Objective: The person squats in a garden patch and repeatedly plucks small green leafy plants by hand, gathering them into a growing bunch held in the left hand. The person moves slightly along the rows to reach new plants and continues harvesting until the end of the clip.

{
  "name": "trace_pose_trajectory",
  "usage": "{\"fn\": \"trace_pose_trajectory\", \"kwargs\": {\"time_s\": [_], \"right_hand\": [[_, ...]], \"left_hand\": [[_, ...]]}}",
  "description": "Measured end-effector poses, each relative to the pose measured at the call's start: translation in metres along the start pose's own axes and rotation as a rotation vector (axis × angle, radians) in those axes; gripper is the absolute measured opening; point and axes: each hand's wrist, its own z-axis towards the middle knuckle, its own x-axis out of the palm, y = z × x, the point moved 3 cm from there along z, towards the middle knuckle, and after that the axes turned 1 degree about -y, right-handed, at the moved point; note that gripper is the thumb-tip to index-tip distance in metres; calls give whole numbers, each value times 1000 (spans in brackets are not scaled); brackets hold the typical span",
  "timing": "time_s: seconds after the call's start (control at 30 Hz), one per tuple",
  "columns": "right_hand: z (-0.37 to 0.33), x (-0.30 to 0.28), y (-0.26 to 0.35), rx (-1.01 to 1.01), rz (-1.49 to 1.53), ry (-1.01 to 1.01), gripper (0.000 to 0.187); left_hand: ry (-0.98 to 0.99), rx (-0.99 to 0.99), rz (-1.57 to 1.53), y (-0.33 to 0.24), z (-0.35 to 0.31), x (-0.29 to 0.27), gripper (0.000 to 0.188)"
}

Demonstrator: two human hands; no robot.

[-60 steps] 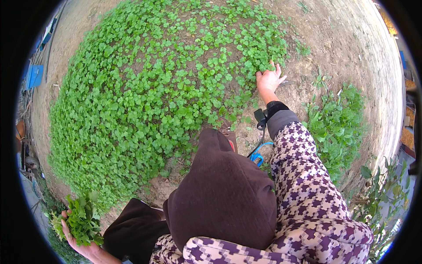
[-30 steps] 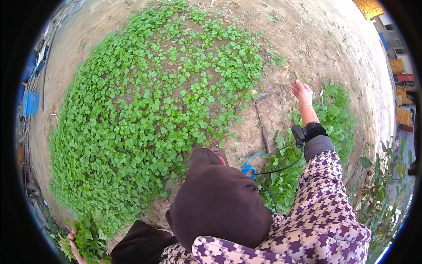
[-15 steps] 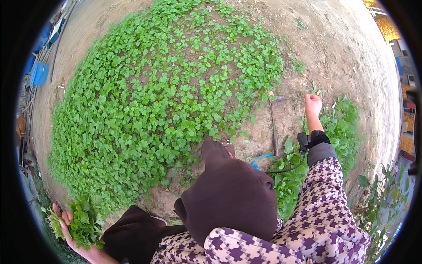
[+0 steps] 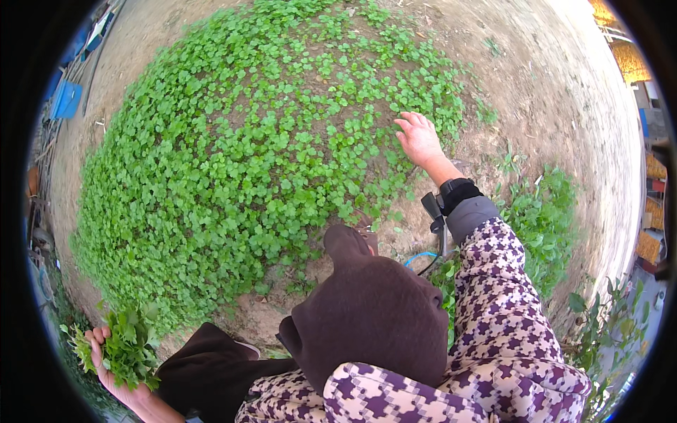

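Note:
At the lower left, my left hand is closed around a bunch of leafy greens, its jagged leaves spreading past the fingers. My right hand reaches over the right edge of a bed of low green plants, fingers apart and nothing visible in them. I cannot tell whether the fingertips touch the leaves. A dark device with a cable hangs by my right wrist. The right forearm covers most of the long-handled tool lying on the soil.
Bare soil borders the bed on the right. Taller greens grow beyond my right sleeve, and a leafy shrub stands at the lower right. A blue container sits at the far left. My bent knees in dark trousers fill the lower middle.
My right hand has swung left from the soil to the bed's edge, and its closed fingers have spread. The left hand still holds the greens, barely shifted.

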Motion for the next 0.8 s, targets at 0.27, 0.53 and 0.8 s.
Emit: {"fn": "trace_pose_trajectory", "kwargs": {"time_s": [0.27,0.53,0.8], "right_hand": [[-13,10,-21,211,-282,127,37],[-36,14,-47,291,-271,115,36],[-31,2,-37,301,-189,-9,35]], "left_hand": [[-325,-32,7,-3,0,-23,19],[-91,-69,-80,2,11,-22,23],[-208,-54,-149,4,3,5,53]]}}
